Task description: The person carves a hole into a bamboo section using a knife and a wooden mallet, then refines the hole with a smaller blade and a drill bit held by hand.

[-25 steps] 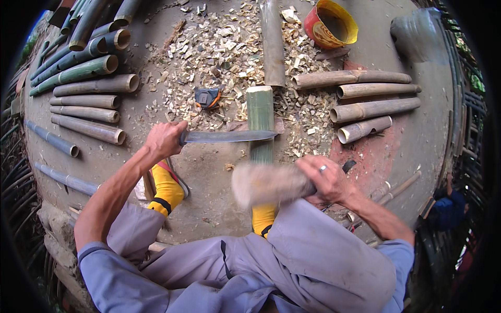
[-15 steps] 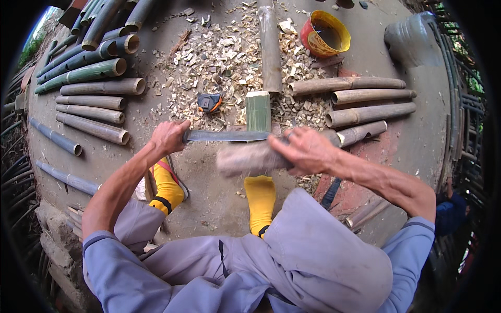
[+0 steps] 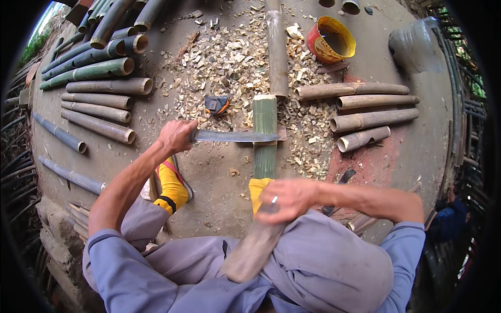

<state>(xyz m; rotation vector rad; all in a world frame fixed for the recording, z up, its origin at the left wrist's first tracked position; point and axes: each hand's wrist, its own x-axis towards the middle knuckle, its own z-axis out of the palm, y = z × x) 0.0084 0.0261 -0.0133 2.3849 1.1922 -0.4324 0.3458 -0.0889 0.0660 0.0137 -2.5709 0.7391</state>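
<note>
My left hand (image 3: 178,136) is closed around the handle of a machete (image 3: 235,136). Its blade lies crosswise over a green bamboo piece (image 3: 265,117), the tip reaching just past the right side. Over my lap, my right hand (image 3: 290,200), smeared by motion, grips a thick wooden mallet (image 3: 253,255) whose head points down toward me. My yellow-socked foot (image 3: 257,190) is at the bamboo's near end, partly hidden behind the right hand. A small flat wood piece (image 3: 245,131) shows beneath the bamboo.
Wood chips (image 3: 235,68) cover the ground ahead, with a tape measure (image 3: 216,105) among them. Cut bamboo lengths (image 3: 99,110) lie at left, others (image 3: 373,120) at right. A red-yellow bucket (image 3: 331,40) and a large clear plastic bottle (image 3: 416,48) stand far right. A long bamboo pole (image 3: 277,52) extends ahead.
My right hand has swung the mallet from near the blade tip back toward my lap, uncovering the bamboo's near part. The left hand keeps the machete across the bamboo; the view shifted slightly.
</note>
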